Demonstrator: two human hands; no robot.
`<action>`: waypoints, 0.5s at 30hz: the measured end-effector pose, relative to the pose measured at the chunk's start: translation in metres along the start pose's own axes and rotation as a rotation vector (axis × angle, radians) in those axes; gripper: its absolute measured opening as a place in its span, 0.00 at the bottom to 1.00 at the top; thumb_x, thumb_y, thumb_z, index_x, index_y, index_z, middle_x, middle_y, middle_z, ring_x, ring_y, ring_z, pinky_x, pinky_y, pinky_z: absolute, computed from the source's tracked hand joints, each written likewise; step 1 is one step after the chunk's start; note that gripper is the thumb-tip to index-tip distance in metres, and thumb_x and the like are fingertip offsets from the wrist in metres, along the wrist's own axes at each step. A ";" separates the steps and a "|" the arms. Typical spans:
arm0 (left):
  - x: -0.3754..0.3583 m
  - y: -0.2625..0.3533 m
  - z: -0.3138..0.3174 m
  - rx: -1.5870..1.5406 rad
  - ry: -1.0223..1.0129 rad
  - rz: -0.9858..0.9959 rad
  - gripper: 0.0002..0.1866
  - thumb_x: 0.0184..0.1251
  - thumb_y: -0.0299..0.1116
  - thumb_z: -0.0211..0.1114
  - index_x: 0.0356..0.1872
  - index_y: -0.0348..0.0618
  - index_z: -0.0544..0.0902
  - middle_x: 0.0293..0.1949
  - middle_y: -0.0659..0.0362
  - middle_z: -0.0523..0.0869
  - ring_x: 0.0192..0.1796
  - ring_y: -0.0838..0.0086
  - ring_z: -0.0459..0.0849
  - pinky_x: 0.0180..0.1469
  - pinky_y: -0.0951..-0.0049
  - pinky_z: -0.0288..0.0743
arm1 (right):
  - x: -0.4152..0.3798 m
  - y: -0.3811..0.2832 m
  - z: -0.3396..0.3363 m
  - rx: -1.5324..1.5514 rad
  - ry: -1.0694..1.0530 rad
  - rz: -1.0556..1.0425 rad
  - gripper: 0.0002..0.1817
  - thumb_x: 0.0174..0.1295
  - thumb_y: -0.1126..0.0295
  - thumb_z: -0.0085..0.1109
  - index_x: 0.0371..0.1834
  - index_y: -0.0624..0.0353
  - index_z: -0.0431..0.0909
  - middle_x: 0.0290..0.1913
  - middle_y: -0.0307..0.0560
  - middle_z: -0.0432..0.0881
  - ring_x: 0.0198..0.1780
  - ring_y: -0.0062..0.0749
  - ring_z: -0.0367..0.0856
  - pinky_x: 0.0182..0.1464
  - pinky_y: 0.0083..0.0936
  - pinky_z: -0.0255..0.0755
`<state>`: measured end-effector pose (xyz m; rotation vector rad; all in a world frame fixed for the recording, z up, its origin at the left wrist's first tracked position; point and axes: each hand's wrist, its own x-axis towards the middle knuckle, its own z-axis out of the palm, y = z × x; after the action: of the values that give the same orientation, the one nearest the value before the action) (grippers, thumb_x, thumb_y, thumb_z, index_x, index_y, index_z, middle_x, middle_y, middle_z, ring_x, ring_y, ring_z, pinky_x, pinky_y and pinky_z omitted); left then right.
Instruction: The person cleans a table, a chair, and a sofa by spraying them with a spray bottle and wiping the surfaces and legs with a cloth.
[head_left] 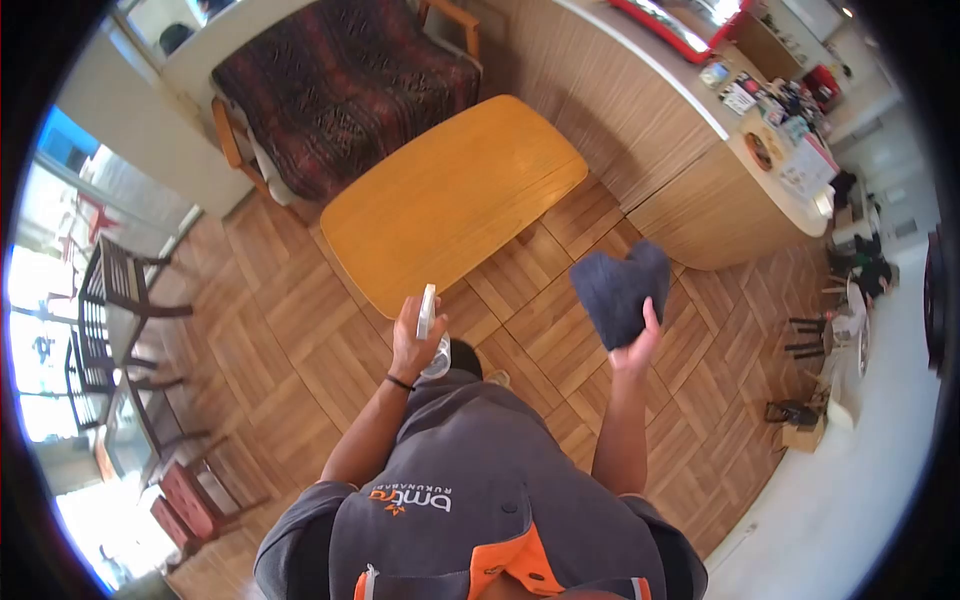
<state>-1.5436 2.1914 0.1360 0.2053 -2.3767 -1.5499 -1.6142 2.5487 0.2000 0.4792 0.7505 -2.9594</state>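
Observation:
My left hand (pixel 408 345) is wrapped round a clear spray bottle with a white trigger head (pixel 427 312), held over the floor near the low table's front edge. A dark blue-grey cloth (pixel 620 290), folded or bunched, is in my right hand (pixel 637 348); the thumb lies on top of it and the other fingers are mostly hidden below. Ahead of both hands stands the low wooden table (pixel 455 195) with rounded corners. Neither the bottle nor the cloth touches the table.
A sofa with a dark patterned cover (pixel 350 85) stands behind the table. To the right is a wood-panelled counter (pixel 720 205) bearing several small items. Dark chairs (pixel 125 295) are at the left, with a red-pink seat (pixel 190 505) below them. Wooden flooring surrounds me.

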 end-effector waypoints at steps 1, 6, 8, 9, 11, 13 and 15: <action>0.012 0.000 0.016 -0.023 0.029 -0.054 0.16 0.56 0.29 0.70 0.47 0.38 0.82 0.39 0.51 0.83 0.41 0.57 0.85 0.45 0.61 0.78 | 0.031 -0.008 0.006 -0.012 -0.029 0.036 0.25 0.73 0.63 0.55 0.71 0.61 0.69 0.69 0.54 0.75 0.68 0.50 0.75 0.69 0.52 0.70; 0.086 -0.041 0.106 -0.005 0.032 -0.133 0.14 0.50 0.26 0.66 0.41 0.41 0.82 0.36 0.51 0.83 0.40 0.56 0.84 0.44 0.61 0.78 | 0.160 -0.025 0.019 -0.059 -0.063 0.184 0.26 0.73 0.62 0.56 0.70 0.62 0.69 0.69 0.54 0.76 0.66 0.50 0.77 0.67 0.52 0.72; 0.121 -0.064 0.150 0.000 0.025 -0.196 0.11 0.51 0.28 0.66 0.39 0.43 0.82 0.34 0.51 0.83 0.36 0.54 0.84 0.40 0.60 0.78 | 0.201 -0.035 0.009 -0.118 0.022 0.193 0.26 0.73 0.62 0.56 0.69 0.63 0.70 0.68 0.55 0.76 0.66 0.51 0.77 0.68 0.52 0.71; 0.148 -0.072 0.169 0.034 -0.008 -0.285 0.11 0.52 0.29 0.66 0.38 0.44 0.82 0.33 0.50 0.83 0.35 0.52 0.84 0.39 0.58 0.78 | 0.222 -0.042 0.009 -0.101 0.061 0.192 0.26 0.73 0.62 0.56 0.70 0.63 0.69 0.68 0.55 0.76 0.66 0.52 0.77 0.69 0.52 0.71; 0.195 -0.103 0.211 0.181 0.074 -0.233 0.09 0.53 0.30 0.66 0.36 0.45 0.83 0.31 0.49 0.83 0.34 0.50 0.84 0.38 0.56 0.78 | 0.245 -0.057 0.000 -0.079 0.154 0.202 0.26 0.73 0.63 0.55 0.70 0.64 0.68 0.68 0.57 0.76 0.67 0.52 0.76 0.69 0.52 0.70; 0.236 -0.112 0.238 0.226 0.148 -0.211 0.07 0.54 0.31 0.66 0.34 0.45 0.83 0.30 0.49 0.84 0.34 0.49 0.85 0.38 0.54 0.78 | 0.255 -0.077 0.002 -0.154 0.199 0.163 0.26 0.73 0.63 0.54 0.71 0.64 0.67 0.69 0.58 0.75 0.68 0.53 0.75 0.70 0.53 0.69; 0.273 -0.110 0.257 0.181 0.192 -0.221 0.05 0.54 0.31 0.66 0.32 0.44 0.82 0.30 0.48 0.85 0.35 0.48 0.85 0.38 0.53 0.78 | 0.270 -0.101 -0.003 -0.192 0.267 0.140 0.27 0.74 0.64 0.53 0.72 0.65 0.67 0.69 0.58 0.74 0.69 0.54 0.74 0.71 0.53 0.68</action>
<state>-1.8890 2.2940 -0.0152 0.6461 -2.4029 -1.3316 -1.8824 2.6460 0.1602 0.8825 0.9684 -2.6906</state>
